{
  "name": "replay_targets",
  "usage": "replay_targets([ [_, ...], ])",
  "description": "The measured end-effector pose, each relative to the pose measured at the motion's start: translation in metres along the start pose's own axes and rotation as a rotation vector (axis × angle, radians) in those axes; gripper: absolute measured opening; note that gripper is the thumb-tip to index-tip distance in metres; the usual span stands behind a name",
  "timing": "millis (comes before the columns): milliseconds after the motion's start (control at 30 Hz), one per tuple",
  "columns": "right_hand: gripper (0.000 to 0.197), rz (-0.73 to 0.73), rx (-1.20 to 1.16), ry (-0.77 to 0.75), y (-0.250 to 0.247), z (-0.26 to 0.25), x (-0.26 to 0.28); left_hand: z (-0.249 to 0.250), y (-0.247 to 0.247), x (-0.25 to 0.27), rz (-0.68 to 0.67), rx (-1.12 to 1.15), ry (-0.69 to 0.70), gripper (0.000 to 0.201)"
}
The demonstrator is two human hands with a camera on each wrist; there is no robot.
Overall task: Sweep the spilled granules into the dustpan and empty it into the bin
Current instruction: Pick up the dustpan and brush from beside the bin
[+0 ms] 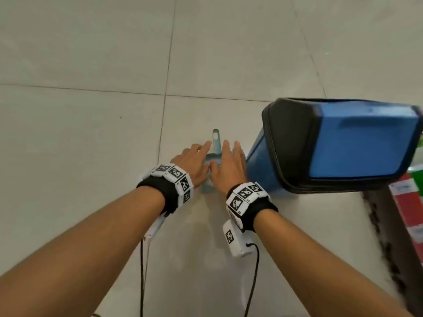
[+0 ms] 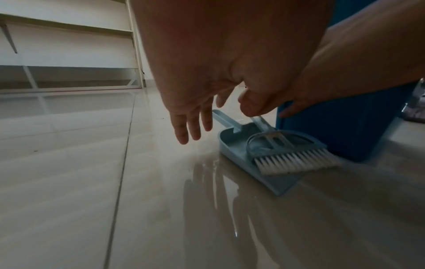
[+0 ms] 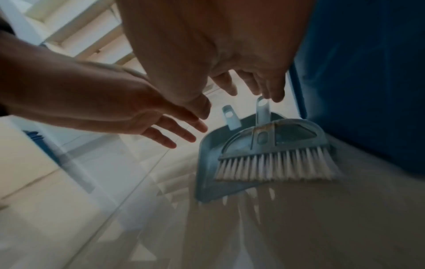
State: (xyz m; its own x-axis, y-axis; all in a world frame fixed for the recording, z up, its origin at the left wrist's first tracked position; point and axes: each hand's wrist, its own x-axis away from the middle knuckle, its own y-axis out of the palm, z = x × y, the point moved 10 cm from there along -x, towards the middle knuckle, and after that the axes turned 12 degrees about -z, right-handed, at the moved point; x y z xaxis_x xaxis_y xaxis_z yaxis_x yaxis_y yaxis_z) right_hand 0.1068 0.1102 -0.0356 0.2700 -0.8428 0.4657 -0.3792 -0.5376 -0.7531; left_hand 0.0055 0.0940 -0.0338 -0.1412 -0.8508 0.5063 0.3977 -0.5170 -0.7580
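Note:
A light-blue dustpan (image 1: 215, 143) (image 2: 232, 145) (image 3: 207, 163) lies flat on the tiled floor against the blue bin (image 1: 258, 161) (image 2: 345, 127) (image 3: 368, 91). A small brush (image 2: 292, 160) (image 3: 276, 163) with white bristles lies in the pan, its handle pointing away from me. My left hand (image 1: 196, 161) (image 2: 190, 123) hovers over the pan's left side with fingers spread and holds nothing. My right hand (image 1: 229, 168) (image 3: 253, 85) is spread over the pan, its fingertips at the end of the brush handle, not curled round it. No granules show.
The bin's swing lid (image 1: 361, 145), blue in a black frame, juts out at my right. Red and green packs (image 1: 409, 202) and a dark patterned strip (image 1: 377, 225) lie at the far right. A white shelf frame (image 2: 69, 54) stands to the left. Pale glossy tiles stretch ahead.

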Motion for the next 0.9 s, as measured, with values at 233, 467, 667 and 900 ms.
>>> replay_targets([
  [233,0.058,0.042,0.164,-0.157,0.013,0.002,0.007,-0.004,0.017,-0.001,0.056,0.026,0.045,0.068],
  [467,0.068,0.008,0.089,-0.071,0.023,0.025,0.021,-0.015,0.036,0.002,-0.028,-0.111,-0.065,0.067],
  [667,0.061,0.027,0.042,-0.008,0.017,0.043,0.026,-0.008,0.028,0.004,0.050,-0.357,-0.025,0.058],
  [900,0.064,0.069,0.125,-0.110,0.025,0.035,0.040,-0.004,0.023,0.019,0.126,-0.499,0.020,0.043],
])
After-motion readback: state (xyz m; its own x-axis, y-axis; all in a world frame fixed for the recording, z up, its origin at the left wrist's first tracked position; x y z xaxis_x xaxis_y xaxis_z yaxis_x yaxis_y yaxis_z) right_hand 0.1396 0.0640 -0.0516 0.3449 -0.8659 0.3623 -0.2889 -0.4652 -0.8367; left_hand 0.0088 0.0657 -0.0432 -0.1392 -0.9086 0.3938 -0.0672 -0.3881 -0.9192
